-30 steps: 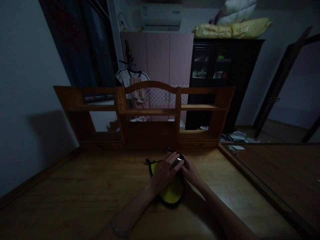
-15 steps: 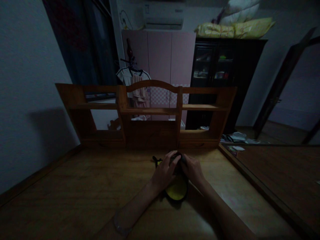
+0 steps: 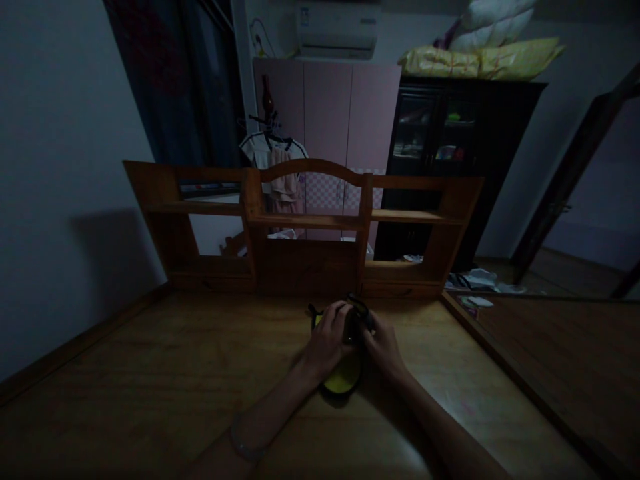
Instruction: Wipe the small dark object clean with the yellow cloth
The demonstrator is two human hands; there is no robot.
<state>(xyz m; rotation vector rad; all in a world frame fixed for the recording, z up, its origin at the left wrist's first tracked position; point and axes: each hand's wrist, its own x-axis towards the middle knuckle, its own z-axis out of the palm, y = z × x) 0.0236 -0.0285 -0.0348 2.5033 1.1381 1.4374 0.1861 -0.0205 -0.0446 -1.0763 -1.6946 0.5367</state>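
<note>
A yellow item with black edging (image 3: 343,379) lies on the wooden desktop between my hands. Its near end is rounded, and a small black loop sticks out at its far left; I cannot make out its exact kind. My left hand (image 3: 324,339) covers its middle, fingers curled over it. At its far right side, my right hand (image 3: 384,347) has fingers closed on a dark flap or strap (image 3: 359,307) that stands up from the item. Dim light and the hands hide much of the middle part.
A wooden shelf unit (image 3: 310,219) stands along the desk's (image 3: 190,373) far edge. A wall (image 3: 65,200) borders the left side, and a raised wooden edge (image 3: 493,353) runs along the right. Behind are a pink wardrobe (image 3: 327,113) and a dark cabinet (image 3: 480,133).
The dark flap now stands up higher beside my right hand, whose fingers have shifted lower. The yellow rounded end has swung slightly left. The whole view has shifted a little.
</note>
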